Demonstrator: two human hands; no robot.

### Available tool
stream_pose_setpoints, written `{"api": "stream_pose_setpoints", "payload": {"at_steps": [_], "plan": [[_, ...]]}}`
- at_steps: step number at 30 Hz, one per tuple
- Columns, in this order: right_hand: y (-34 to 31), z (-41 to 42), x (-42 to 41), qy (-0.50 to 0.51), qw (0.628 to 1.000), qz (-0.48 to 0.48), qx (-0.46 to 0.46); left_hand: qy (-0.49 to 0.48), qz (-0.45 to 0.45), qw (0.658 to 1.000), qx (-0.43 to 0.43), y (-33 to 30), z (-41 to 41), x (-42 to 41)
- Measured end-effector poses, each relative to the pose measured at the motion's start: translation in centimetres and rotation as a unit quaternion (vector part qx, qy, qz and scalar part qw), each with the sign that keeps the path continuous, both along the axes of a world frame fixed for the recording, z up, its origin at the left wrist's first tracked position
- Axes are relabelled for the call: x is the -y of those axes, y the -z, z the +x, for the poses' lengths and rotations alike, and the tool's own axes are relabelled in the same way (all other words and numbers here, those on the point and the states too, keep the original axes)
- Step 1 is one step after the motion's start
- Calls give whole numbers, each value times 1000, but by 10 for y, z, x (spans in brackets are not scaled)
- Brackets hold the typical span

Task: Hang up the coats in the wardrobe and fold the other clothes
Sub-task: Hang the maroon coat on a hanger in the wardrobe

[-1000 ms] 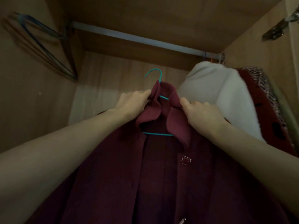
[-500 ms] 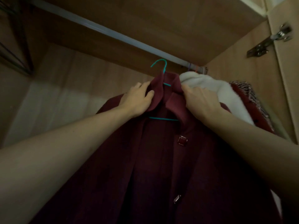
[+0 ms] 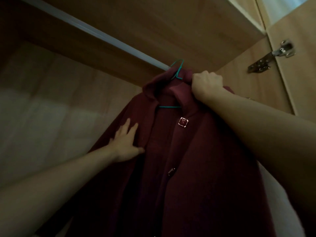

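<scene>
A: Head view first: what are the fingers doing?

B: The right hand (image 3: 206,84) is curled tight around the collar of the maroon coat (image 3: 196,168), right by the neck of the teal wire hanger (image 3: 177,73). Its knuckles face the camera, so the fingertips themselves are hidden in the cloth.

A: And the other one?

B: The left hand (image 3: 125,142) lies flat on the coat's left front panel, fingers (image 3: 128,124) straight and slightly spread, thumb pointing toward the button placket. It holds nothing; it only presses the fabric.

A: Where is the coat itself?

B: Inside the wardrobe, draped on the hanger. The hanger's hook sits up at the pale metal rail (image 3: 106,38); whether it is fully over the rail I cannot tell, as the hook's tip overlaps the rail's edge. The hanger's bottom bar shows across the open neck.

A: Any details on the coat?

B: A square metal-edged button (image 3: 183,122) sits just below the collar, and a second button (image 3: 171,171) further down the placket.

A: What surrounds it?

B: The wooden back panel (image 3: 51,108) on the left, the wardrobe's top board above the rail, and a metal door hinge (image 3: 271,57) on the right. A pale garment (image 3: 277,211) peeks out beneath the right forearm.
</scene>
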State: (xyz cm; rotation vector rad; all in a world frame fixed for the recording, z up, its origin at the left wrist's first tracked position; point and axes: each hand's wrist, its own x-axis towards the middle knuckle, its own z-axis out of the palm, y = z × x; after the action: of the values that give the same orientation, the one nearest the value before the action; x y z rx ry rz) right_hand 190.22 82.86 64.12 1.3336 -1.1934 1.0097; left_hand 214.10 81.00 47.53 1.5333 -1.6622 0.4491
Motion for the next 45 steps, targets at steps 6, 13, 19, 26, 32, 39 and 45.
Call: {"api": "stream_pose_setpoints", "payload": {"at_steps": [6,13,19,26,32,39,45], "plan": [[-16,12,25,25,998,58,28,-25,80,996,14,43,32,31],[-13,11,43,14,997,76,29,20,69,997,-2,69,38,60],[9,9,55,24,998,29,-53,73,67,991,-88,100,-1,102],[40,17,56,61,997,44,-11,79,72,994,-19,156,-23,123],[115,43,52,182,977,101,-37,124,109,984,-73,197,-25,78],[273,97,39,10,947,313,-66,-80,125,986,73,233,5,16],[366,119,-8,-124,888,432,-100,-145,173,968,114,259,35,-50]]}}
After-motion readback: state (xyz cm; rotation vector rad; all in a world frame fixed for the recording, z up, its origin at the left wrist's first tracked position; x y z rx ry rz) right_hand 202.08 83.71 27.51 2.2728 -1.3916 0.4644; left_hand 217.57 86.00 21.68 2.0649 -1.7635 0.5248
